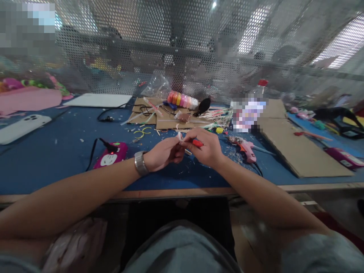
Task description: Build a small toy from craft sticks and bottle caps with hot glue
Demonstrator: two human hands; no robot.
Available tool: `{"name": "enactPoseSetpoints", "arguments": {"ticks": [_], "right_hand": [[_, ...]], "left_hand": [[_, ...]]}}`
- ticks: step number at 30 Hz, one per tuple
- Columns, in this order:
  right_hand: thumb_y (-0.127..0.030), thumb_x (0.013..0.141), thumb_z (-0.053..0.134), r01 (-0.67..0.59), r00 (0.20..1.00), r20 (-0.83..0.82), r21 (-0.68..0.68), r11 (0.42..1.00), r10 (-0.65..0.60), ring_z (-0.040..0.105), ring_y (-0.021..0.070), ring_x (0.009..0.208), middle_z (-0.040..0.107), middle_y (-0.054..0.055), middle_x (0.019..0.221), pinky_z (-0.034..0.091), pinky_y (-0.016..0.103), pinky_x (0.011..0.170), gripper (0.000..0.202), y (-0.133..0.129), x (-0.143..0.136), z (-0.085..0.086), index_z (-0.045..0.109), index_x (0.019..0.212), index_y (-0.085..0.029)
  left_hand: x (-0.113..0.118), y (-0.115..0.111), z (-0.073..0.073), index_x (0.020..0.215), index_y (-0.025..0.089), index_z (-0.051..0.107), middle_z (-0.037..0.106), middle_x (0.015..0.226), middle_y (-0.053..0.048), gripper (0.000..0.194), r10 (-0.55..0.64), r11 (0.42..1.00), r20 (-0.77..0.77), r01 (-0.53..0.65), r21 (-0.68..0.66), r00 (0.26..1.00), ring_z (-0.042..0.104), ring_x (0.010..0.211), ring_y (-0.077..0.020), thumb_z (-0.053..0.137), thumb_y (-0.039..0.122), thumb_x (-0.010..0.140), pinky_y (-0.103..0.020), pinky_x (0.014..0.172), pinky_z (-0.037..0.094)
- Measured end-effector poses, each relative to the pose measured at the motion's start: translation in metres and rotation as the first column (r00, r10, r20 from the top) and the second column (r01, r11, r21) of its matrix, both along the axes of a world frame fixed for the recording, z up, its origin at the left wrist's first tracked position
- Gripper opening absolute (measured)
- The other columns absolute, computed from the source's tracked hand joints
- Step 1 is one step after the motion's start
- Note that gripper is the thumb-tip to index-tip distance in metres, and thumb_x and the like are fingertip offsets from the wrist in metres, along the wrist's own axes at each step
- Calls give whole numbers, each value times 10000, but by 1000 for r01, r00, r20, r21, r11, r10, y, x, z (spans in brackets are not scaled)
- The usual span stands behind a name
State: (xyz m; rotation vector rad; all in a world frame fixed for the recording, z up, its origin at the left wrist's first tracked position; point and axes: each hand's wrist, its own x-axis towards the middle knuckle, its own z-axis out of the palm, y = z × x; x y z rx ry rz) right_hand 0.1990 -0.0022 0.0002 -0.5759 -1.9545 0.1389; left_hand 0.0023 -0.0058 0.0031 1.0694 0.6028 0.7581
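Note:
Both hands meet above the blue table [159, 178], near its front edge. My left hand [165, 153], with a metal watch [141, 163] on the wrist, is closed, its thumb and finger pinching a small white curled strip [180, 137]. My right hand [205, 147] is closed too; its fingertips touch the same strip from the right. A red object [197, 143] pokes out between the right fingers, the rest of it hidden in the palm. Right of that hand lies a pink glue gun [247, 148].
A magenta power socket [115, 153] with a plugged cable is at left, a white phone [24, 127] farther left. Behind the hands are cardboard [167, 122], colourful jars [182, 100], yellow rings [142, 132] and thin sticks. More cardboard [298, 151] is at right, and a perforated screen [182, 45] stands behind.

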Motion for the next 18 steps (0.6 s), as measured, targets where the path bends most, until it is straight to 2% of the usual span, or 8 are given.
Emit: {"name": "enactPoseSetpoints", "arguments": {"ticks": [5, 9, 12, 18], "right_hand": [[-416, 1118, 669, 22, 999, 36, -75, 997, -20, 693, 203, 810, 768, 37, 867, 539, 338, 759, 271, 5, 3, -3, 685, 921, -232], [-380, 1134, 647, -5, 998, 61, -79, 997, 10, 688, 189, 810, 751, 26, 870, 529, 316, 759, 260, 4, 0, -3, 639, 918, -234], [-320, 1146, 611, -14, 998, 68, -23, 1000, 15, 710, 200, 860, 761, 37, 907, 552, 327, 796, 225, -1, -2, -2, 625, 935, -243], [-141, 1117, 531, -66, 989, 143, 195, 978, 38, 759, 220, 971, 791, 70, 994, 612, 352, 847, 183, -9, 1, 2, 652, 1035, -251]], "left_hand": [[-2, 4, -9, 845, 171, 634, 490, 663, 9, 429, 32, 998, -17, -31, 50, 999, 430, 567, -126, 742, 548, 1020, -197, 479, 369], [0, 3, -8, 811, 186, 588, 436, 661, 31, 404, 28, 998, -23, -27, 51, 999, 395, 558, -113, 731, 491, 1032, -189, 480, 359], [1, -3, 0, 796, 199, 533, 378, 675, 49, 417, -31, 999, -26, 31, 9, 999, 325, 540, -102, 669, 504, 1045, -194, 470, 352], [1, -17, 13, 805, 199, 516, 338, 697, 65, 471, -87, 996, -33, 87, -4, 996, 243, 534, -80, 674, 572, 1045, -173, 454, 301]]}}
